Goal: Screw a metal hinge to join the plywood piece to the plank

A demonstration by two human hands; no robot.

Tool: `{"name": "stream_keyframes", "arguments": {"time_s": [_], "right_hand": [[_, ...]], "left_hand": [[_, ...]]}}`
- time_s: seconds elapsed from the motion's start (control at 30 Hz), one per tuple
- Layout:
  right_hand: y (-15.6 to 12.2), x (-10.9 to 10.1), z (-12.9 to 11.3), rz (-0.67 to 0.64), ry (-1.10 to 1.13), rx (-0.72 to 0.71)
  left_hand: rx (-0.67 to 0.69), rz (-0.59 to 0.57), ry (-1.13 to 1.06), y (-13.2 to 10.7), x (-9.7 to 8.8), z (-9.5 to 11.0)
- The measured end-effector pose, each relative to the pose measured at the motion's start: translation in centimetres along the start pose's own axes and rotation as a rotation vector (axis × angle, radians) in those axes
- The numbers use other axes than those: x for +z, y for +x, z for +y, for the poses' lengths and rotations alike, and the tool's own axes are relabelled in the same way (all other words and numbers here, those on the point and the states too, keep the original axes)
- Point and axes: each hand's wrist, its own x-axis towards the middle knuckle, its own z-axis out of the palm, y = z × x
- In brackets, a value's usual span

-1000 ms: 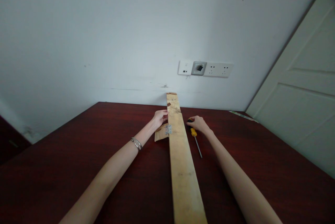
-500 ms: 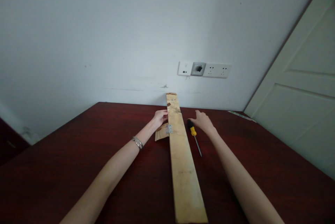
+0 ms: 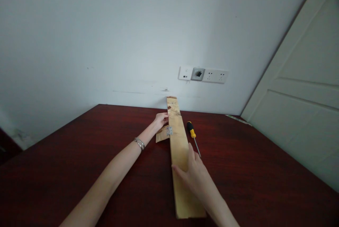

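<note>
A long wooden board (image 3: 178,138) lies lengthwise before me, its far end close to the wall. A metal hinge (image 3: 169,130) joins its left edge to a short wooden piece (image 3: 161,135), which slants out to the left. My left hand (image 3: 161,119) grips the board's left edge just beyond the hinge, with its fingertips partly hidden by the board. Nearer to me, my right hand (image 3: 194,168) spans the board from above, thumb at the left edge and fingers along the right edge. A yellow-and-black screwdriver (image 3: 192,133) rests to the right of the board.
Dark red tabletop (image 3: 251,170) surrounds the board and meets a white wall (image 3: 132,43) at the back. Sockets and a switch plate (image 3: 215,75) are set in the wall. A pale door panel (image 3: 299,89) stands at the right, near a thin strip (image 3: 238,120) on the table.
My right hand has left the screwdriver's handle area and come back toward me onto the board. My left hand stays at the board's edge. The view has shifted slightly.
</note>
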Motion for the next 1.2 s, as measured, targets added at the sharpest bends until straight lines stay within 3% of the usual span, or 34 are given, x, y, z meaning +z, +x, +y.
{"name": "stream_keyframes", "arguments": {"time_s": [0.1, 0.3, 0.7, 0.9, 1.0, 1.2], "right_hand": [[-0.5, 0.6, -1.4, 0.002, 0.008, 0.064], [1.0, 0.3, -2.9, -0.014, -0.053, 0.083], [1.2, 0.2, -3.2, 0.074, -0.135, 0.102], [0.7, -0.8, -3.0, 0.084, -0.163, 0.097], [0.5, -1.0, -3.0, 0.071, -0.163, 0.105], [0.6, -0.9, -2.8, 0.040, -0.143, 0.110]], "left_hand": [[-0.002, -0.001, -0.003, -0.1, 0.0, 0.1], [-0.018, 0.000, 0.005, -0.1, 0.0, 0.3], [0.010, 0.022, 0.073, 0.0, 0.0, 0.8], [0.027, -0.040, 0.177, -1.3, -0.1, 1.3], [0.041, -0.086, 0.267, -2.2, -1.0, 1.9], [0.062, -0.095, 0.496, -4.9, -4.4, 4.9]]}}
